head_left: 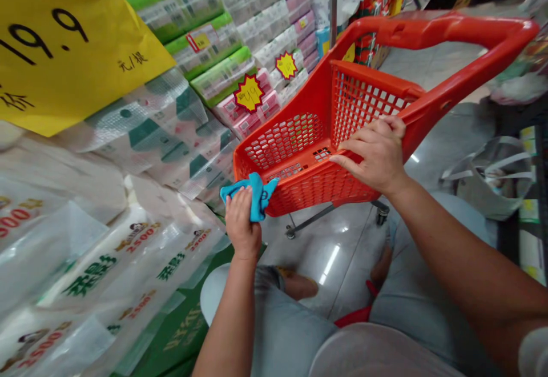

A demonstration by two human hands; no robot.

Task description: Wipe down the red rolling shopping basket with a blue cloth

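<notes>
You're standing in a shop: a yellow price sign reads 19.9, star-shaped tags mark stacked packs, probably tissue, and a red shopping cart stands right in front of you.

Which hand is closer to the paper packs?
Left: the left hand, holding a blue cloth, is beside the paper packs; the right hand is farther away, on the red cart.

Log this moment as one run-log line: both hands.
left hand holds blue cloth | right hand grips red shopping cart | beside: wrapped tissue packs
</notes>
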